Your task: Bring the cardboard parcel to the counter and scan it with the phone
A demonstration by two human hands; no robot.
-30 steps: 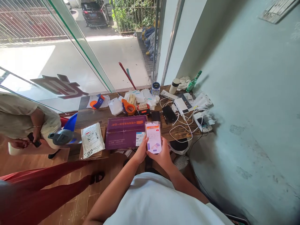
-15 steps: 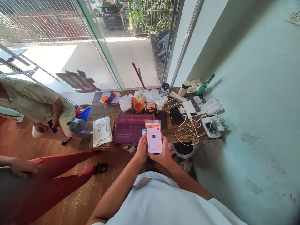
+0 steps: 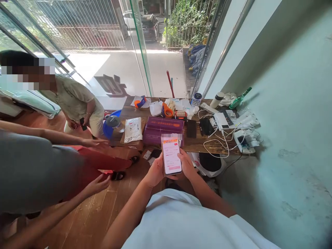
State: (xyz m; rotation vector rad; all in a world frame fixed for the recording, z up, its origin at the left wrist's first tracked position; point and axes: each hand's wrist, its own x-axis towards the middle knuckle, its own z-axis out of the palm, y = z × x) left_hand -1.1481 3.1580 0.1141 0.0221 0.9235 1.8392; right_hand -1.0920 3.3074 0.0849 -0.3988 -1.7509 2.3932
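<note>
Both my hands hold a smartphone [image 3: 171, 156] upright in front of my chest, its lit screen showing a pink and white page. My left hand [image 3: 155, 171] wraps the phone's left edge and bottom. My right hand [image 3: 187, 163] grips its right edge. Just beyond the phone lies a purple cardboard box [image 3: 163, 126] on the wooden table [image 3: 197, 143]. Left of the box rests a white labelled parcel bag [image 3: 133, 129].
The table carries an orange tape dispenser [image 3: 167, 111], white packets, a QR code stand [image 3: 195, 100], black phones, chargers with white cables [image 3: 241, 138] and a green bottle [image 3: 240, 98]. At left stand other people; one in a beige shirt [image 3: 75, 100], another reaching arms forward [image 3: 95, 141]. Glass doors lie behind.
My view has swung left and back from the table. The phone has come nearer to me in both hands. A person's arms have reached in from the left.
</note>
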